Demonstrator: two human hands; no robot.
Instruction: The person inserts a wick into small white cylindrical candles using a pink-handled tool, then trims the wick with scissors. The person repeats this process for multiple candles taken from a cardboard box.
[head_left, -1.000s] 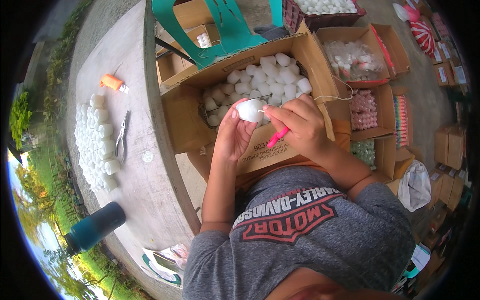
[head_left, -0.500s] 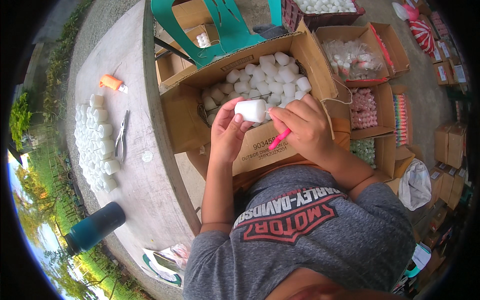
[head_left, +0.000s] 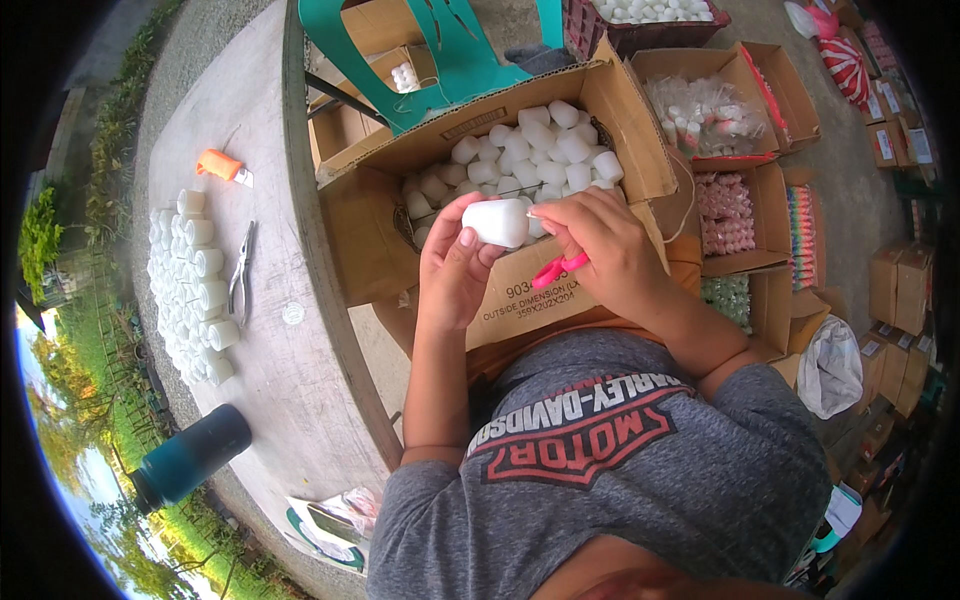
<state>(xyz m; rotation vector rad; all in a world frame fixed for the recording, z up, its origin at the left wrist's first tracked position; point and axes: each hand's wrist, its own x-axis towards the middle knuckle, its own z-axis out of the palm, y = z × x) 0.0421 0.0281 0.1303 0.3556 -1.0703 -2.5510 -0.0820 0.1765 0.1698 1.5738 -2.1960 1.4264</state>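
Observation:
My left hand (head_left: pixel 455 262) is closed round a short white candle (head_left: pixel 496 222), held on its side above an open carton (head_left: pixel 410 300). At the candle's right end, my right hand (head_left: pixel 605 245) pinches a thin pale bit, perhaps the wick. A pink looped handle, apparently of scissors (head_left: pixel 560 269), hangs from the same hand; the blades are hidden by the fingers. Many similar white candles (head_left: pixel 540 150) fill the carton beneath both hands.
On the grey table (head_left: pixel 300 400) at left are rows of white candles (head_left: pixel 190 290), pliers (head_left: pixel 241 270), an orange-handled cutter (head_left: pixel 222 166) and a dark teal bottle (head_left: pixel 195 455). A green chair (head_left: pixel 450 60) stands behind the carton. Boxes of wrapped goods (head_left: pixel 725 215) line the right.
The candle has tilted slightly and shifted a little left. My right hand has rotated, and more of the pink looped handle shows.

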